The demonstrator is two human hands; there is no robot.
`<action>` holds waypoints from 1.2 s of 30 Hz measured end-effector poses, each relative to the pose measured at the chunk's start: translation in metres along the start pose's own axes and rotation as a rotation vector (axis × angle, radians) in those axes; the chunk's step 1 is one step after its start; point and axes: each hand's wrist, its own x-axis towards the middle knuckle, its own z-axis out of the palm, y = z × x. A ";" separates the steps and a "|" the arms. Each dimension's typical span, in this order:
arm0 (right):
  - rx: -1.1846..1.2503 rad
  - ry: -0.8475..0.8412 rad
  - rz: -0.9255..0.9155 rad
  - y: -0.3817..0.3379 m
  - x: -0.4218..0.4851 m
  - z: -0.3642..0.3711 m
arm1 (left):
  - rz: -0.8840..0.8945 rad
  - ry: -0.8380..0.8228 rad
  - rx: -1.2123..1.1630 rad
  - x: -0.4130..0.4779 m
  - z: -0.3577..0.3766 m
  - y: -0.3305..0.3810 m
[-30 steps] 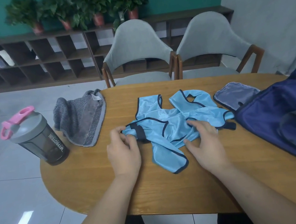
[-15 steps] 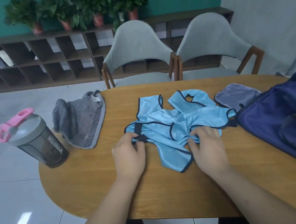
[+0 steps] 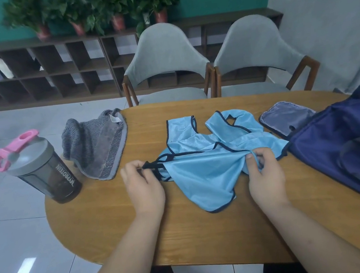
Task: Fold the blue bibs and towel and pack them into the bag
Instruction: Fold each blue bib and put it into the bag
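The blue bib (image 3: 205, 178) is stretched between your two grips and lies crumpled on the wooden surface (image 3: 211, 242). Its dark-edged lower corner trails toward you.

Your left hand (image 3: 143, 187) has a tight pinch grip, with thumb and curled fingers closed on the black strap end at the bib's left tip. Your right hand (image 3: 265, 177) grips a bunched fold at the bib's right side, thumb on top and fingers curled under the cloth.

Just beyond both grips, on the side away from you, more blue cloth (image 3: 230, 125) with dark trim and open armholes lies loose against the bib you hold. You cannot tell how many pieces it makes up.

To the right of your right grip, just beside the bib's edge, sits the navy bag (image 3: 347, 148). Some light blue cloth shows in its opening. Beyond that grip, between the loose cloth and the bag, a flat grey pouch (image 3: 286, 120) lies on the surface.

Beyond and left of your left grip, a grey towel (image 3: 98, 149) lies rumpled at the surface's rim. Farther left of that grip stands a dark bottle (image 3: 41, 168), upright, with a grey lid and a pink loop.

Well beyond both grips, two grey chairs (image 3: 164, 58) face you across the surface. Behind them is a low shelf (image 3: 39, 70) with potted plants (image 3: 93, 8) on top.
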 end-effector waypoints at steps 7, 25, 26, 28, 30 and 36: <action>0.140 0.055 0.003 0.002 -0.002 -0.003 | 0.143 -0.005 -0.056 -0.003 -0.003 0.001; -0.457 -0.328 -0.612 0.004 -0.012 0.010 | 0.874 -0.607 0.347 -0.022 0.016 0.003; -0.474 -0.293 -0.574 0.005 -0.011 0.011 | 0.846 -0.553 0.332 -0.020 0.017 0.000; -0.487 -0.216 -0.478 0.006 -0.008 0.012 | 0.759 -0.458 0.304 -0.017 0.016 -0.002; -0.482 -0.132 -0.391 0.008 -0.006 0.011 | 0.613 -0.391 0.245 -0.015 0.013 0.000; -0.392 0.172 -0.170 0.000 -0.004 -0.001 | 0.196 -0.213 -0.083 -0.005 0.000 0.050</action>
